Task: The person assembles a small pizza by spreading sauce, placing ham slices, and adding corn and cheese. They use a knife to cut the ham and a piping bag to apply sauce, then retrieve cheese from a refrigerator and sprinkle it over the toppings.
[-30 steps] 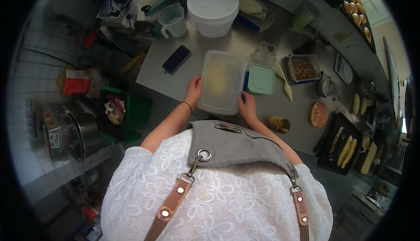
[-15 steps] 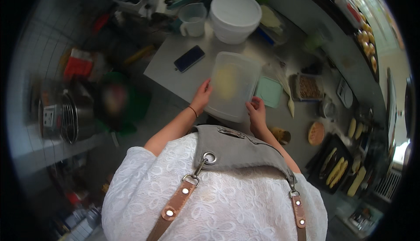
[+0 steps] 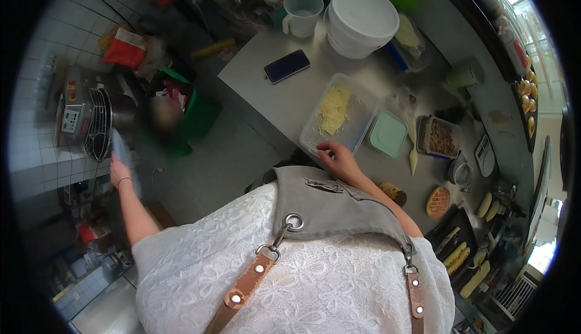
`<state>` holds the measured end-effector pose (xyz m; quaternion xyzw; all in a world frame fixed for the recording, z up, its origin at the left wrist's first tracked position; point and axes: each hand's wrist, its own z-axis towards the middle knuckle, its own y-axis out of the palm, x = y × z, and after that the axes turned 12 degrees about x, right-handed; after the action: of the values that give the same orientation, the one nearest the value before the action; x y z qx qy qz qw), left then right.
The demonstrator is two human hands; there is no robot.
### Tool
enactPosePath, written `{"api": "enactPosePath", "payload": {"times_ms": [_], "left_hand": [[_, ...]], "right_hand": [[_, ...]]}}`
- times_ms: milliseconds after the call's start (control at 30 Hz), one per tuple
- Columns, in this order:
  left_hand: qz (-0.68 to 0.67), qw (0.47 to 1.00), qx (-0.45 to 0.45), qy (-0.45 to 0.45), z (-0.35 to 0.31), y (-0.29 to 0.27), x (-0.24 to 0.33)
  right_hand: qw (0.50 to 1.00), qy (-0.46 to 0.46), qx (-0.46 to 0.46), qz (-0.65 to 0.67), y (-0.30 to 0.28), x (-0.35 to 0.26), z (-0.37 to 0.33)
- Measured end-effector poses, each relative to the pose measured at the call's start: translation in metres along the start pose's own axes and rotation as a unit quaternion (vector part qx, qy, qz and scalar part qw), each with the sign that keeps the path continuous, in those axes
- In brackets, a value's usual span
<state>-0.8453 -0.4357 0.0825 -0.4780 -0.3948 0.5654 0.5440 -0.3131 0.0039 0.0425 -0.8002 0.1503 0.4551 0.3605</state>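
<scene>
At ten o'clock, my left hand (image 3: 119,174) clamps a flat, pale translucent plastic lid (image 3: 123,150), presumably light, flexible, best edge-held; at one, my right hand (image 3: 339,161), grip indeterminate.

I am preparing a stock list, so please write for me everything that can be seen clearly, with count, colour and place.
Table: one, grey, centre
Open box: one, clear, table's near side
Crumbly food: one heap, yellow, in open box
Phone: one, dark, table's left
Jug: one, translucent, far side
Bucket: one, white, right of jug
Lidded box: one, mint, right of open box
Tub: one, clear, brown pieces inside, right
Scale: one, pale, right of tub
Long pastries: several, yellowish, lower right
Bin: one, green, left of table
Apron: one, grey, on person
Left hand: one, bare, far left, holding a blurred pale sheet
Right hand: one, bare, at open box's near edge
Background clutter: too dark to count
</scene>
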Motion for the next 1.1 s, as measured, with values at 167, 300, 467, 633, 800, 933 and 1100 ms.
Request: {"api": "enactPosePath", "payload": {"times_ms": [167,300,467,633,800,933,1100], "left_hand": [[0.104,0.991,0.016,0.078,-0.009,-0.012,-0.006],[0.003,0.992,-0.047,0.113,-0.086,-0.036,0.132],[-0.242,0.887,0.075,0.387,-0.177,-0.018,0.235],[-0.303,0.821,0.067,0.48,-0.257,-0.041,0.288],[-0.336,0.774,0.004,0.536,-0.301,-0.032,0.325],[-0.374,0.712,-0.101,0.586,-0.355,-0.017,0.369],[-0.473,0.652,-0.222,0.549,-0.425,0.063,0.414]], "right_hand": [[0.985,0.008,0.168,-0.035,-0.003,0.044,-0.009],[0.935,0.019,0.343,-0.086,-0.007,0.087,-0.009],[0.95,0.155,0.265,-0.054,-0.008,0.143,0.002],[0.942,0.095,0.311,-0.086,-0.02,0.117,0.007],[0.929,0.138,0.337,0.06,-0.055,0.094,-0.02],[0.922,0.116,0.365,0.05,-0.079,0.076,-0.044],[0.927,0.118,0.353,0.051,-0.075,0.075,-0.036]]}}
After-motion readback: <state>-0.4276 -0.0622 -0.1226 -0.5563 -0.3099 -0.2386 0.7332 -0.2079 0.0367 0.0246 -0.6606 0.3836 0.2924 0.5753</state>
